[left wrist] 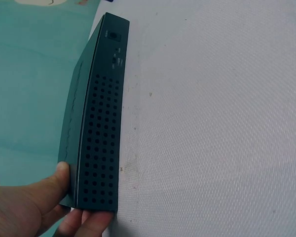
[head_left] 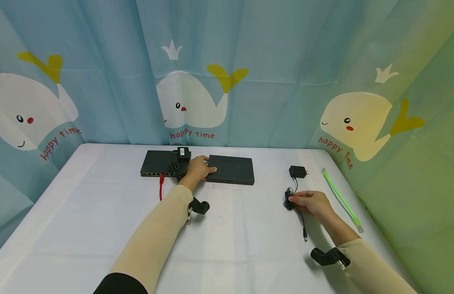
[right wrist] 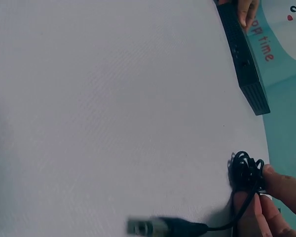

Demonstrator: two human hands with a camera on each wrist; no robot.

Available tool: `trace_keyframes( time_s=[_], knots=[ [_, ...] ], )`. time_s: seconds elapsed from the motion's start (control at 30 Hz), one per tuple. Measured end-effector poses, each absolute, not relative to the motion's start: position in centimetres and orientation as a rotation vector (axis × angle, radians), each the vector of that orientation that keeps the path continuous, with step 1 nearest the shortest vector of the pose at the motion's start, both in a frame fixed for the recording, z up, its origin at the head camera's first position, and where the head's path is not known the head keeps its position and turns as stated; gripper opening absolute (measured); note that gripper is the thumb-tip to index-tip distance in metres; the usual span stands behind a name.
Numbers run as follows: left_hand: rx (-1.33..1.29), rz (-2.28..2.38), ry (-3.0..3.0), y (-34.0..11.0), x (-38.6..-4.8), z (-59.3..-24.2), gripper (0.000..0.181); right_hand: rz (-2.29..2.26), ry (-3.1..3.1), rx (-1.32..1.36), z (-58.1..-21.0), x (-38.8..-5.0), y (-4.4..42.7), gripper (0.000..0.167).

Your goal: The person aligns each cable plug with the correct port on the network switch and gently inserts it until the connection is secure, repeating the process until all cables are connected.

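My left hand (head_left: 198, 168) grips the left end of a flat black network switch (head_left: 230, 169), thumb on top and fingers at its end. In the left wrist view, vent holes and a round power socket (left wrist: 114, 35) show along the switch's near side. Over on the right, my right hand (head_left: 315, 203) pinches the coiled black cable (head_left: 289, 200) of a power adapter (head_left: 297, 172), whose block lies just beyond the fingers. From the coil hangs a thin lead with a barrel plug (right wrist: 148, 227), blurred in the right wrist view.
Left of my left hand lies a second black network switch (head_left: 158, 162) with a red network cable (head_left: 161, 185) in a front port. Another adapter (head_left: 182, 153) rests at its right end, cord bundled. A green network cable (head_left: 340, 198) lies near the white table's right edge.
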State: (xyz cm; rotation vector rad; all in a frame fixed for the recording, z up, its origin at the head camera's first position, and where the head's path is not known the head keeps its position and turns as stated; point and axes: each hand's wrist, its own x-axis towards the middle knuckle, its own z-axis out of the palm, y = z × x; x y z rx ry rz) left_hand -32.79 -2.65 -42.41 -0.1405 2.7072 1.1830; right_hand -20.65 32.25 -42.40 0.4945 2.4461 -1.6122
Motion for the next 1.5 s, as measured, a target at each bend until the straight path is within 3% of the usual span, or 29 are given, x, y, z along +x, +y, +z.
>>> trace_keyframes(
  time_s=[0.5,1.5],
  knots=[
    [-0.16,1.158,2.714,-2.5,-33.9,-43.3,0.057,-1.762,2.332,0.547,-43.0,-21.3,30.8,0.032],
    [-0.153,1.191,2.709,-2.6,-32.7,-42.2,0.058,-1.934,2.221,0.565,-43.1,-23.4,27.1,0.036]
  ],
)
